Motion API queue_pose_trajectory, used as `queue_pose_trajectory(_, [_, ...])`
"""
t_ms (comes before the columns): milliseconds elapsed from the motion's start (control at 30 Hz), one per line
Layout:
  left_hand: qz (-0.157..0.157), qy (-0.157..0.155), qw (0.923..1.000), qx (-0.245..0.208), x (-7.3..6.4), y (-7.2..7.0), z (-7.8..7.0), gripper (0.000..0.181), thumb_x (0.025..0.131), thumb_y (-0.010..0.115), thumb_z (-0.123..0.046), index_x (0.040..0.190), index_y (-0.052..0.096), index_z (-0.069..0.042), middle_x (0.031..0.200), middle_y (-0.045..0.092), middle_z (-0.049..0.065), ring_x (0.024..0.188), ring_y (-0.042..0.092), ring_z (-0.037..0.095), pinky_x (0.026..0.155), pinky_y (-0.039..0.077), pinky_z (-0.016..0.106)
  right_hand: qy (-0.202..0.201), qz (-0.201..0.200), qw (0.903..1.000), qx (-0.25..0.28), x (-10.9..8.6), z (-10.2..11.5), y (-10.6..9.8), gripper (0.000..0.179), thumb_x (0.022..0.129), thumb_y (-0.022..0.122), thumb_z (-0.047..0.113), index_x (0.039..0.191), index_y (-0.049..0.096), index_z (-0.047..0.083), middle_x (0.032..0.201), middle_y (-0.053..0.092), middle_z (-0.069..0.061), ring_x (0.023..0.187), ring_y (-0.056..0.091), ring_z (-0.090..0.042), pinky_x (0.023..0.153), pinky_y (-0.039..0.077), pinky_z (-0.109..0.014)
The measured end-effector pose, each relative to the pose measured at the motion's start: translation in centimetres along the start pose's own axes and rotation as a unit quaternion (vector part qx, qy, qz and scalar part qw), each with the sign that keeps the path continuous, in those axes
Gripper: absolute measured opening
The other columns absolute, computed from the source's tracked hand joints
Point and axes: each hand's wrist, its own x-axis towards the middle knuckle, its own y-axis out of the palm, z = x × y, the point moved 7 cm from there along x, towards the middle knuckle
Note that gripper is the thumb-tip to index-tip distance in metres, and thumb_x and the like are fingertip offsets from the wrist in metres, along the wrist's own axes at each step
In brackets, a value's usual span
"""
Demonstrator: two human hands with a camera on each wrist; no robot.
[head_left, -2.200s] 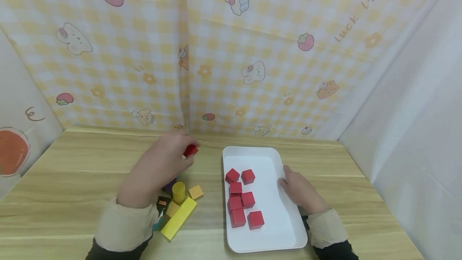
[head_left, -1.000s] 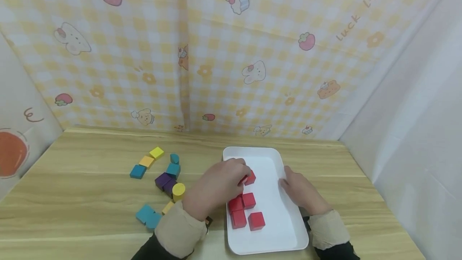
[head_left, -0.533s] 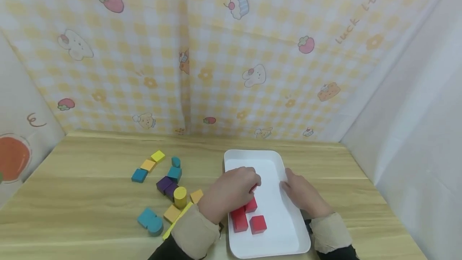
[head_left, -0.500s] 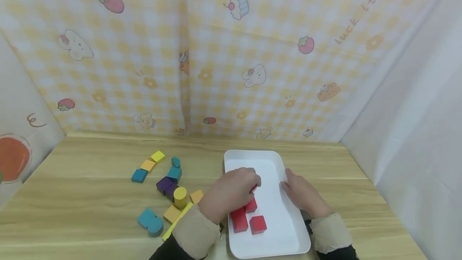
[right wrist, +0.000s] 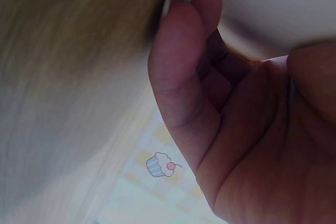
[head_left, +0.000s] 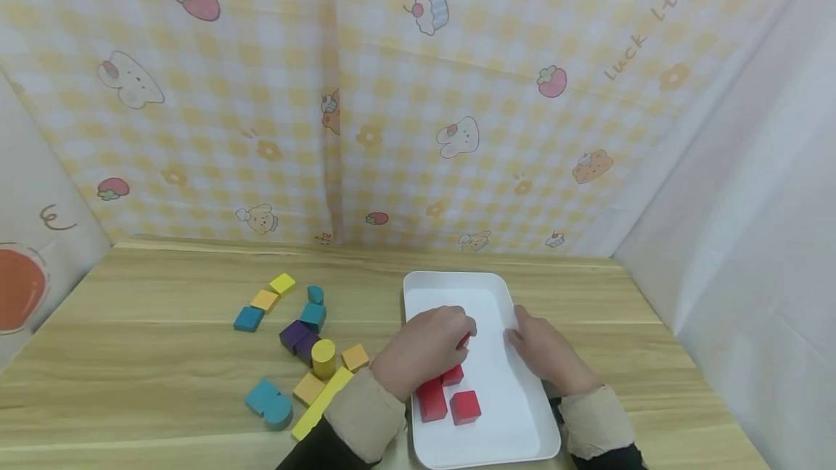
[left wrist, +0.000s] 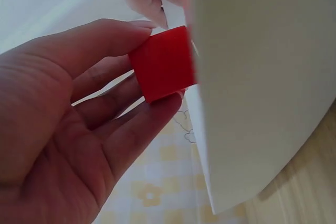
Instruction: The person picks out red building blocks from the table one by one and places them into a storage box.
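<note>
My left hand is over the left half of a white tray. It pinches a red cube between thumb and fingers, seen close to the tray's wall in the left wrist view. More red cubes lie in the tray below it, some hidden behind the hand. At the tray's right side, my right hand grips the rim, thumb on top. Its curled fingers show in the right wrist view, by the tray's edge.
Left of the tray lie a yellow cylinder, a long yellow block, purple blocks, teal blocks, a blue block and orange blocks. A patterned cloth hangs behind the wooden table.
From above the loose blocks on the left, my left hand has carried a red block over the tray, then shifted slightly right and nearer me. My right hand keeps its place on the rim.
</note>
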Motion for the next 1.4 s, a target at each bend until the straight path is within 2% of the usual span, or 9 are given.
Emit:
queue_pose_trajectory(100, [-0.001, -0.006, 1.0, -0.007, 0.2, 0.3, 0.2, 0.016, 0.088, 0.078, -0.013, 0.104, 0.077, -0.012, 0.09, 0.072, -0.001, 0.071, 0.053, 0.006, 0.07, 0.049, 0.013, 0.001, 0.0, 1.0, 0.005, 0.0, 0.0, 0.1, 0.044, 0.1, 0.057, 0.01, 0.136, 0.044, -0.012, 0.11, 0.068, -0.029, 0.093, 0.071, -0.029, 0.077, 0.06, -0.044])
queue_pose_trajectory(367, [-0.003, -0.018, 0.9998, -0.012, 0.5, 0.9, 0.6, 0.013, 0.087, 0.08, -0.016, 0.099, 0.076, -0.013, 0.081, 0.066, -0.004, 0.067, 0.05, 0.006, 0.067, 0.047, 0.017, -0.001, 0.004, 0.9999, 0.009, -0.1, 0.1, 0.0, 0.045, 0.101, 0.057, 0.009, 0.137, 0.043, -0.013, 0.112, 0.068, -0.029, 0.094, 0.071, -0.029, 0.077, 0.06, -0.043])
queue_pose_trajectory(533, [-0.008, -0.005, 1.0, 0.002, 0.4, 1.1, 0.4, 0.013, 0.085, 0.081, -0.016, 0.096, 0.076, -0.013, 0.084, 0.069, -0.004, 0.068, 0.052, 0.005, 0.067, 0.048, 0.016, -0.005, 0.001, 1.0, 0.002, -0.1, 0.3, -0.1, 0.044, 0.1, 0.057, 0.009, 0.136, 0.044, -0.013, 0.109, 0.068, -0.029, 0.094, 0.071, -0.029, 0.077, 0.06, -0.044])
queue_pose_trajectory(700, [0.007, 0.011, 0.9998, 0.018, 0.4, 1.8, 0.2, 0.012, 0.084, 0.083, -0.017, 0.094, 0.076, -0.013, 0.078, 0.067, -0.005, 0.069, 0.052, 0.004, 0.067, 0.048, 0.014, -0.007, -0.002, 1.0, -0.004, -0.1, 0.3, -0.1, 0.042, 0.1, 0.057, 0.009, 0.134, 0.045, -0.013, 0.107, 0.069, -0.029, 0.092, 0.071, -0.029, 0.078, 0.059, -0.045])
queue_pose_trajectory(967, [0.043, -0.012, 0.999, 0.008, 0.8, 2.9, 0.5, 0.008, 0.086, 0.081, -0.017, 0.092, 0.076, -0.013, 0.071, 0.065, -0.007, 0.064, 0.05, 0.005, 0.06, 0.044, 0.013, -0.006, -0.006, 0.9999, -0.006, -0.1, 0.4, -0.2, 0.044, 0.1, 0.057, 0.009, 0.135, 0.044, -0.013, 0.111, 0.068, -0.03, 0.096, 0.071, -0.032, 0.081, 0.06, -0.046])
queue_pose_trajectory(1233, [0.052, -0.029, 0.9982, -0.001, 0.5, 3.2, 0.4, 0.012, 0.087, 0.08, -0.016, 0.098, 0.077, -0.014, 0.078, 0.069, -0.005, 0.066, 0.053, 0.006, 0.062, 0.046, 0.014, -0.015, -0.008, 0.9998, -0.006, 0.1, 0.5, 0.0, 0.043, 0.1, 0.055, 0.009, 0.135, 0.044, -0.014, 0.109, 0.068, -0.031, 0.096, 0.071, -0.033, 0.081, 0.059, -0.047])
queue_pose_trajectory(1400, [0.046, -0.019, 0.9987, 0.013, 0.5, 3.6, 0.1, 0.014, 0.088, 0.079, -0.017, 0.1, 0.075, -0.011, 0.082, 0.071, -0.001, 0.067, 0.053, 0.007, 0.061, 0.045, 0.014, -0.018, -0.006, 0.9997, -0.012, 0.2, 0.2, 0.0, 0.04, 0.101, 0.055, 0.01, 0.132, 0.045, -0.013, 0.103, 0.069, -0.029, 0.089, 0.07, -0.029, 0.076, 0.059, -0.044])
